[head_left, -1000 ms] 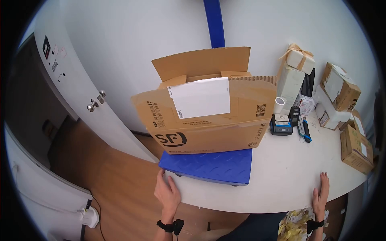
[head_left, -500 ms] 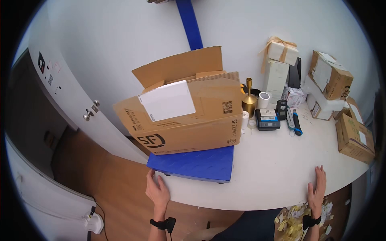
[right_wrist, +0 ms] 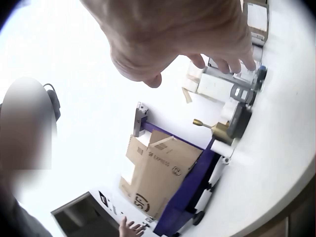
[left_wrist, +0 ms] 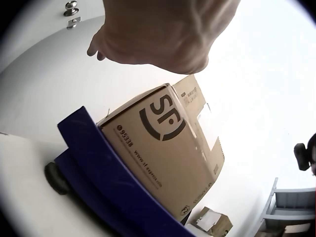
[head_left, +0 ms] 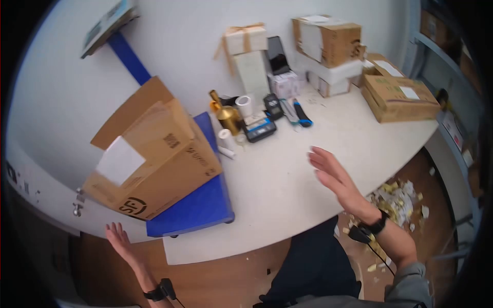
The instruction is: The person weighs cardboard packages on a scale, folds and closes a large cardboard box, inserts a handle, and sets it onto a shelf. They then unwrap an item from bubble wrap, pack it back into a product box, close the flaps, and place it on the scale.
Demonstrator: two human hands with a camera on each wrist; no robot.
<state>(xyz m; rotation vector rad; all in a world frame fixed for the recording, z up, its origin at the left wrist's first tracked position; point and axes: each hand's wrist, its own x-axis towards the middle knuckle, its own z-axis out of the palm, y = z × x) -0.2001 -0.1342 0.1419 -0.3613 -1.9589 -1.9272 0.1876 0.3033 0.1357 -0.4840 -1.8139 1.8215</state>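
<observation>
An SF cardboard box (head_left: 169, 169) with raised flaps and a white label (head_left: 120, 160) sits on the blue platform scale (head_left: 192, 210), at the left of the white table. My left hand (head_left: 122, 244) is raised off the table's left edge, close to the box's lower left corner, fingers extended and holding nothing. In the left wrist view that hand (left_wrist: 163, 34) appears above the box. My right hand (head_left: 339, 185) hovers over the table's middle right with straight fingers and an empty palm; the right wrist view shows its fingertips (right_wrist: 232, 64) spread.
Behind the right hand stand a black label printer (head_left: 260, 129), a utility knife (head_left: 302, 114), paper rolls (head_left: 244, 106) and a brass-coloured bottle (head_left: 228, 120). Several cartons (head_left: 400, 97) fill the back right. The scale's display (head_left: 108, 28) rises on a blue post. Paper scraps (head_left: 398, 200) litter the floor.
My view has turned right, so the box and scale appear further left and tilted. The left hand has left the platform's edge; the right hand has lifted from the table.
</observation>
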